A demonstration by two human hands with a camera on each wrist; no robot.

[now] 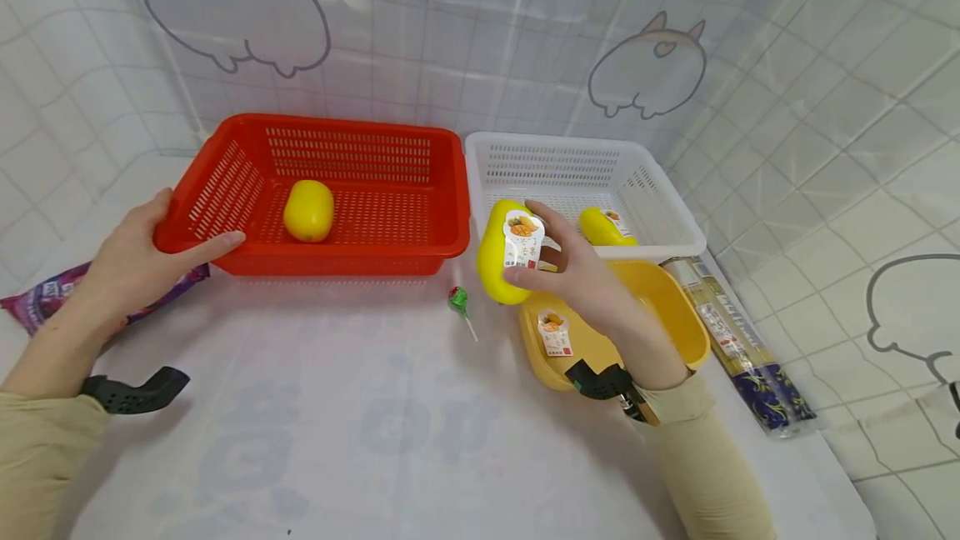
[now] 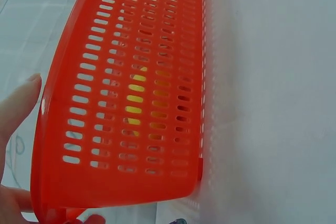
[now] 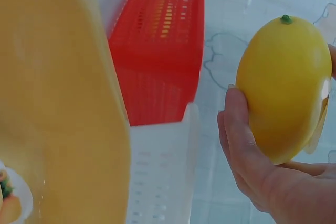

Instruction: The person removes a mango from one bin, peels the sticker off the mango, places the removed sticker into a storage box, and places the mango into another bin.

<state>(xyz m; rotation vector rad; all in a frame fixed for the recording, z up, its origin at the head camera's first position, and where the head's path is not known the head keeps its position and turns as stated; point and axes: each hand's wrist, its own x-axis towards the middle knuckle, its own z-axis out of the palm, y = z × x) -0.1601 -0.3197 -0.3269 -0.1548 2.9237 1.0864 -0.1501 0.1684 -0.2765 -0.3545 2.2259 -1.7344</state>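
Observation:
My right hand (image 1: 581,277) holds a yellow toy-like mango (image 1: 492,261) with a white fruit-picture label, above the table near the white basket's front edge. In the right wrist view, the fingers and thumb curl round this mango (image 3: 283,87), its small green stem tip upward. With thumb over the rim, my left hand (image 1: 135,252) grips the left end of the red slotted basket (image 1: 360,263). A yellow mango (image 1: 308,211) lies inside that basket. Another labelled mango (image 1: 602,227) lies in the white basket (image 1: 652,252).
A yellow tub (image 1: 542,363) showing a similar label stands below my right forearm. A green-wrapped lollipop (image 1: 458,300) lies between the baskets. At left, a purple packet (image 1: 52,294) sits partly behind my left arm; a long packet with blue end (image 1: 738,348) lies at right.

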